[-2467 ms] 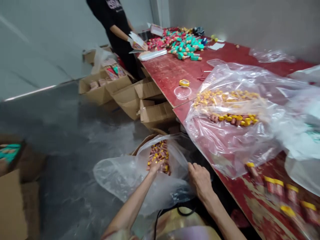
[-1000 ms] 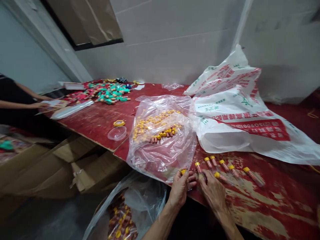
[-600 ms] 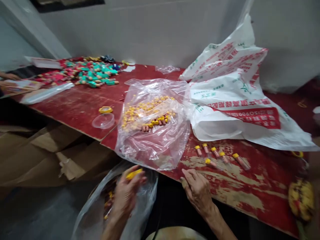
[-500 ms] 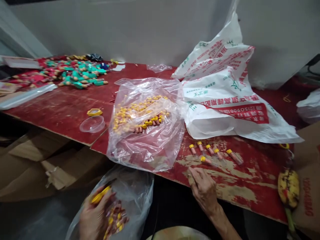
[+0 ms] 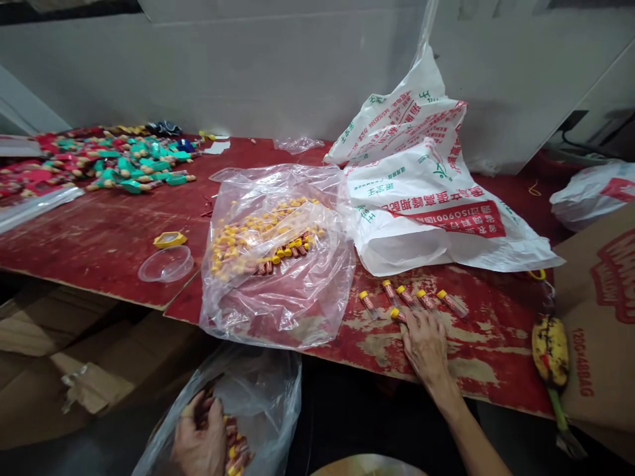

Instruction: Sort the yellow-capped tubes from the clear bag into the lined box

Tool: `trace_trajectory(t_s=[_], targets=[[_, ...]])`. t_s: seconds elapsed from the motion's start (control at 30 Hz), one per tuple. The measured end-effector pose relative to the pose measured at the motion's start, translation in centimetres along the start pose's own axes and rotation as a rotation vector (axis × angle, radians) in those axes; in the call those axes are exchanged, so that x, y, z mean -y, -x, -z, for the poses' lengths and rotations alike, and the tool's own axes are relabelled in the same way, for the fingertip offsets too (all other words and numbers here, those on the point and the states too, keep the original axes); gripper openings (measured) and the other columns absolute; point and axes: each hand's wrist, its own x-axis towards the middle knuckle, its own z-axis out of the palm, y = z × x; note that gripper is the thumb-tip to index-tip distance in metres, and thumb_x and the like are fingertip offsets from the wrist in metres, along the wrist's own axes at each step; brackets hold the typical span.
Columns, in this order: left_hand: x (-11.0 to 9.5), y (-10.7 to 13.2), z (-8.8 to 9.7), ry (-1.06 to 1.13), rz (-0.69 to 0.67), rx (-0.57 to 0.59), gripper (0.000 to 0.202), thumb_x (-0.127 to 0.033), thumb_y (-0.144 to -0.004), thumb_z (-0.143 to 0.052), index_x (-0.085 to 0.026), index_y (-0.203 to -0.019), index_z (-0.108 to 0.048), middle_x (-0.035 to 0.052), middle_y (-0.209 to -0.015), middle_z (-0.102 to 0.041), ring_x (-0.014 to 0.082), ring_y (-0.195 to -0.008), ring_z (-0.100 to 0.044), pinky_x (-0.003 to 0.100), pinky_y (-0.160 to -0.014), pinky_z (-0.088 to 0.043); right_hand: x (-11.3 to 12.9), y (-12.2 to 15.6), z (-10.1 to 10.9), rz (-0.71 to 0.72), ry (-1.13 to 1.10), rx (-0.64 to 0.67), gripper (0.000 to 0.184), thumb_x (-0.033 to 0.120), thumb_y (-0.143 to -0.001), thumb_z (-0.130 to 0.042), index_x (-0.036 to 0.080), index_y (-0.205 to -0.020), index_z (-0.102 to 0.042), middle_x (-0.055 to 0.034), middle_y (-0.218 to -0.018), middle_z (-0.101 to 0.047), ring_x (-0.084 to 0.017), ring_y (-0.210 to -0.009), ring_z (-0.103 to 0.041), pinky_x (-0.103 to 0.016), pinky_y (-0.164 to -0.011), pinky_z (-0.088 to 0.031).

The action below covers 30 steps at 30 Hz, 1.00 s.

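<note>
My right hand (image 5: pixel 426 344) is over the table, its fingers on a small clear vial (image 5: pixel 398 315) with a yellow cap and reddish contents. The fingers cover most of that vial's tube. Several similar vials, such as the rightmost one (image 5: pixel 452 304), lie just beyond. My left hand (image 5: pixel 201 433) is curled inside a clear plastic bag (image 5: pixel 270 396) below the table edge. Its fingers close on something dark that I cannot make out. Yellow-capped vials (image 5: pixel 238 449) lie in that bag beside the hand.
Many more yellow-capped vials lie under a clear bag (image 5: pixel 297 324) on the red table (image 5: pixel 114 231). A white printed sack (image 5: pixel 431 251), a round clear lid (image 5: pixel 166 264) and a yellow piece (image 5: pixel 170 238) rest nearby. Green and red items (image 5: pixel 129 165) are piled left. A carton (image 5: pixel 605 317) and banana (image 5: pixel 550 354) are right.
My right hand has moved forward and right from the table edge onto the nearest vial. My left hand has sunk into the bag, and the yellow thing seen in it no longer shows.
</note>
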Motion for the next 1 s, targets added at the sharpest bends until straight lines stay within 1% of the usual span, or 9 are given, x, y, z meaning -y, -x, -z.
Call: trace_trajectory(t_s=[0.1, 0.23, 0.37, 0.47, 0.6, 0.77, 0.87, 0.93, 1.0], targets=[[-5.3, 1.6, -1.9, 0.091, -0.097, 0.236, 0.052, -0.054, -0.071, -0.055, -0.02, -0.11, -0.061, 0.0028, -0.079, -0.065, 0.0197, -0.06, -0.06, 0.03, -0.053, -0.049, 0.2, 0.4, -0.3, -0.012, -0.036, -0.025, 0.036, 0.011, -0.084, -0.047, 0.014, -0.12, -0.055, -0.0103, -0.106, -0.062, -0.026, -0.102, -0.05, -0.038, -0.087, -0.034], [-12.8, 5.5, -8.8, 0.085, -0.46, 0.6, 0.04, -0.045, -0.084, -0.047, -0.017, -0.109, -0.06, 0.0042, -0.079, -0.066, 0.0183, -0.065, -0.062, 0.029, -0.065, -0.049, 0.7, 1.0, -0.4, -0.036, -0.067, -0.075, 0.033, 0.013, -0.085, -0.046, 0.015, -0.116, -0.056, -0.01, -0.103, -0.062, -0.025, -0.098, -0.051, -0.038, -0.088, -0.034], [-18.2, 9.3, -16.0, -0.115, -0.661, 0.724, 0.029, -0.033, -0.086, -0.051, -0.014, -0.107, -0.059, 0.0121, -0.09, -0.063, 0.0246, -0.081, -0.063, 0.034, -0.073, -0.046, 1.3, 1.2, -0.5, -0.081, -0.106, -0.1, 0.032, 0.012, -0.083, -0.048, 0.017, -0.113, -0.057, -0.0091, -0.103, -0.062, -0.024, -0.096, -0.051, -0.037, -0.087, -0.034], [-19.9, 10.5, -18.9, -0.098, -0.651, 0.78, 0.015, -0.028, -0.079, -0.061, -0.015, -0.087, -0.061, 0.0128, -0.092, -0.06, 0.0271, -0.084, -0.061, 0.036, -0.075, -0.045, 1.4, 1.2, -0.5, -0.112, -0.121, -0.091, 0.036, 0.012, -0.084, -0.049, 0.019, -0.118, -0.057, -0.0078, -0.099, -0.062, -0.023, -0.093, -0.052, -0.037, -0.084, -0.035], [-19.6, 9.7, -19.0, 0.004, -0.561, 0.869, 0.004, -0.014, -0.07, -0.058, -0.017, -0.072, -0.056, 0.0067, -0.082, -0.057, 0.0229, -0.084, -0.058, 0.034, -0.08, -0.043, 1.0, 1.1, -0.7, -0.114, -0.156, -0.097, 0.034, 0.014, -0.087, -0.046, 0.019, -0.118, -0.058, -0.0078, -0.094, -0.063, -0.023, -0.089, -0.054, -0.038, -0.083, -0.036], [-17.7, 9.7, -15.7, 0.248, -0.308, 0.997, 0.024, -0.026, -0.075, -0.05, -0.017, -0.097, -0.057, 0.0011, -0.075, -0.058, 0.0169, -0.072, -0.058, 0.027, -0.067, -0.046, 1.7, 1.0, -0.6, -0.198, -0.511, -0.17, 0.033, 0.027, -0.094, -0.036, 0.016, -0.115, -0.059, -0.0102, -0.104, -0.066, -0.022, -0.096, -0.059, -0.038, -0.086, -0.043], [-16.9, 11.3, -14.4, 0.623, 0.059, 1.182, 0.039, -0.044, -0.078, -0.055, -0.014, -0.103, -0.057, 0.003, -0.076, -0.06, 0.016, -0.066, -0.058, 0.026, -0.06, -0.046, 4.1, 0.7, 0.5, -0.295, -0.731, -0.125, 0.034, 0.035, -0.096, -0.038, 0.017, -0.118, -0.057, -0.0101, -0.109, -0.066, -0.02, -0.096, -0.062, -0.032, -0.08, -0.049], [-16.7, 12.1, -14.1, 0.903, 0.328, 1.249, 0.042, -0.047, -0.072, -0.068, -0.013, -0.097, -0.06, 0.0046, -0.08, -0.062, 0.0147, -0.068, -0.058, 0.025, -0.063, -0.046, 5.6, 0.2, 1.4, -0.186, -0.713, -0.121, 0.032, 0.035, -0.096, -0.04, 0.018, -0.117, -0.058, -0.01, -0.109, -0.065, -0.02, -0.095, -0.062, -0.032, -0.079, -0.05], [-16.6, 12.3, -14.0, 1.02, 0.46, 1.204, 0.039, -0.039, -0.062, -0.079, -0.013, -0.086, -0.061, 0.0036, -0.077, -0.063, 0.0126, -0.067, -0.057, 0.022, -0.064, -0.045, 5.8, -0.2, 2.0, -0.015, -0.607, -0.168, 0.031, 0.032, -0.096, -0.04, 0.018, -0.117, -0.059, -0.0104, -0.109, -0.064, -0.021, -0.097, -0.06, -0.034, -0.082, -0.049]])
